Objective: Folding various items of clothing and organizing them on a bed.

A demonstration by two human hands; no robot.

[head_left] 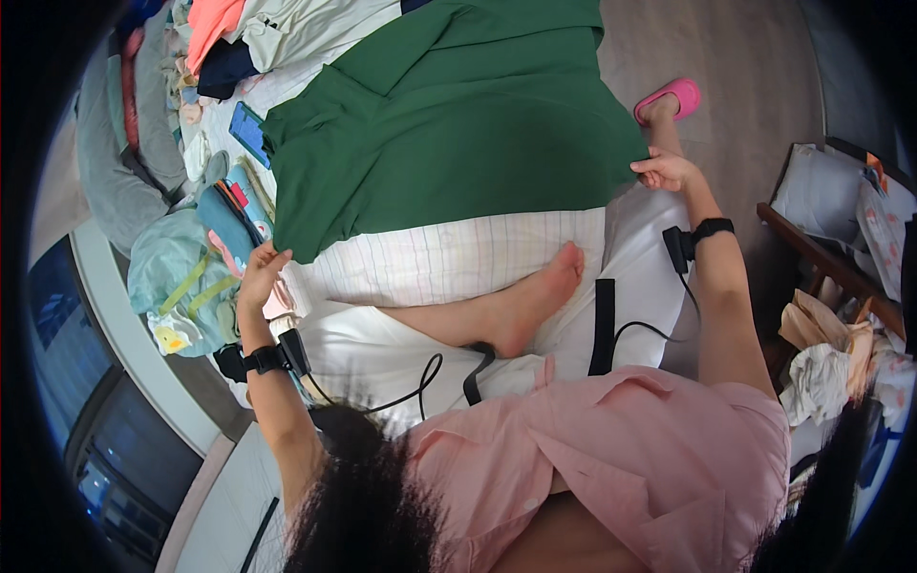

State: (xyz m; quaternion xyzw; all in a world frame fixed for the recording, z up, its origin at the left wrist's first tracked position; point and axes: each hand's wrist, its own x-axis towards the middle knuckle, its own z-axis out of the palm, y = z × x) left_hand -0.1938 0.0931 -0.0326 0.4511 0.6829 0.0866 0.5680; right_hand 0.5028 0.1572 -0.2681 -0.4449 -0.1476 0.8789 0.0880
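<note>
A large dark green garment [458,124] is spread out in front of me, with a folded-over part toward its far left. My left hand [259,275] pinches its near left corner. At the near right corner, my right hand [666,170] grips the edge between thumb and fingers. The near hem runs between both hands over a white checked cloth [420,258] on the bed. Each of my wrists carries a black strap with a small device and a cable. Which kind of garment it is, I cannot tell.
Folded clothes [232,215] are stacked left of the garment, beside a blue flat object [250,132]. More loose clothes [287,33] lie at the far left. My bare foot [544,291] rests on the bed; the other wears a pink slipper [669,98]. A wooden rack [831,258] stands right.
</note>
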